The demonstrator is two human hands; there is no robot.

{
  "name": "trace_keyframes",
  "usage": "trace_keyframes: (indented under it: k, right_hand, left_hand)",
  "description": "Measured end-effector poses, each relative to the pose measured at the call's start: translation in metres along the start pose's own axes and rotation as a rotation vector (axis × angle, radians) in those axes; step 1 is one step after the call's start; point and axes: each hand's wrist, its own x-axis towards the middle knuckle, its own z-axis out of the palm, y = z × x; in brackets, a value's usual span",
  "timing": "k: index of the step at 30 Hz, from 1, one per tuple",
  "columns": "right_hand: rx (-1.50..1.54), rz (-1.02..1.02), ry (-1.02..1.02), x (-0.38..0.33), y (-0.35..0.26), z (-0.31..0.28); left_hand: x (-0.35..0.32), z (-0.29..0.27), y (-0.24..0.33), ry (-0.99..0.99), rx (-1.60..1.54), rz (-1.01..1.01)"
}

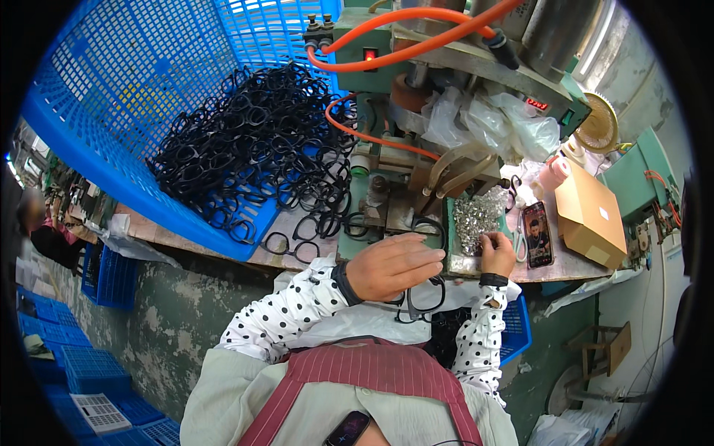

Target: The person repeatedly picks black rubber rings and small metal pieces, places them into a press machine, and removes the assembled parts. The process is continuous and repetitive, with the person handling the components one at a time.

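My left hand (394,267) is at the front of the green press (379,212), its fingers together and bent over a black eyeglass frame (429,296) whose rims show below it. The thumb is hidden. Just beyond those fingers, another dark rim (431,225) shows at the press. To the right, my right hand (497,254) has its fingertips pinched at the near edge of a heap of small shiny metal pieces (476,215). What sits between those fingertips is too small to make out.
A big blue basket (141,175) at the left spills black eyeglass frames (253,141) onto the table. Right of the metal pieces lie scissors (519,236), a phone (537,234) and a cardboard box (590,215). Orange hoses (416,63) cross above. A blue bin (515,331) stands below.
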Motion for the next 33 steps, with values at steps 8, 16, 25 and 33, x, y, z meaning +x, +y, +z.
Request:
trace_keyframes:
  k: [8,16,25,33]
  right_hand:
    - [0.277,0.056,0.188,-0.004,-0.015,-0.001]
    - [0.205,-0.014,0.202,-0.008,-0.010,0.006]
    - [0.201,-0.040,0.207,-0.006,-0.011,0.003]
    - [0.752,0.125,-0.102,0.001,-0.099,-0.019]
  left_hand:
    - [-0.048,-0.016,-0.019,0.270,0.285,-0.304]
    - [-0.104,-0.013,-0.109,-0.126,0.648,-1.115]
    - [-0.091,-0.094,-0.130,0.531,0.712,-1.009]
    - [-0.027,-0.051,-0.033,0.405,0.427,-0.533]
